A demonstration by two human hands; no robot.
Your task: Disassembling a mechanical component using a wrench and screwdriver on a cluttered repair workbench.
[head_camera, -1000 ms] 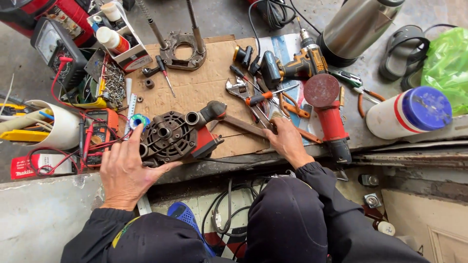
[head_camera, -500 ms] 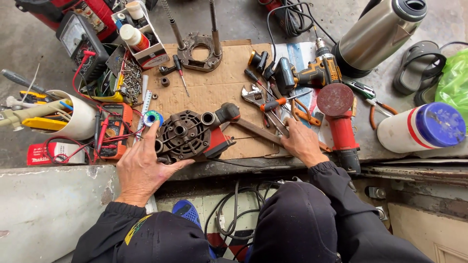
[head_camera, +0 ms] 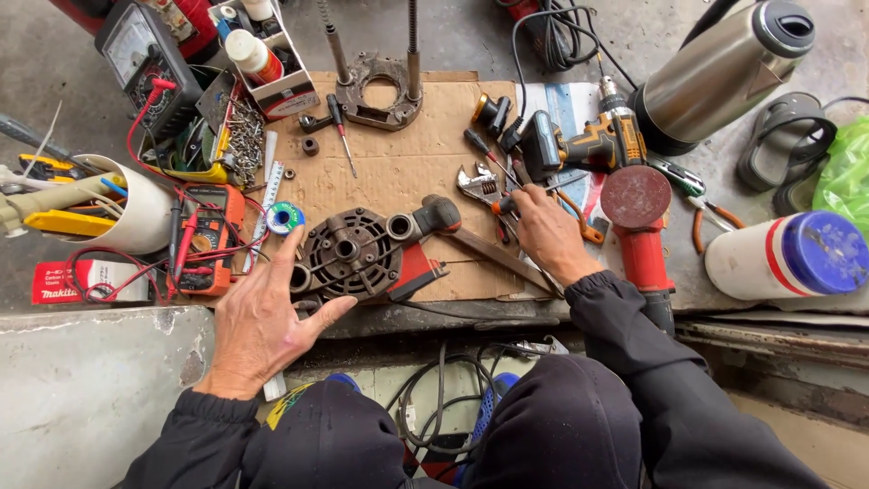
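Left grip [head_camera: 262, 321] lies flat, fingers spread, touching the near edge of the round, ribbed, rusty motor housing [head_camera: 348, 254] on the worn cardboard [head_camera: 398, 172]. Right grip [head_camera: 543, 231], right of the housing, curls over an orange-handled tool [head_camera: 503, 205]; its fingertips are hidden, so whether it's clamped I cannot tell. Both hands sit much as half a second ago.

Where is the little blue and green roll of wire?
In the head view, the small solder spool lies on the cardboard, left of centre, between the orange multimeter and the round motor housing, just above the left hand.
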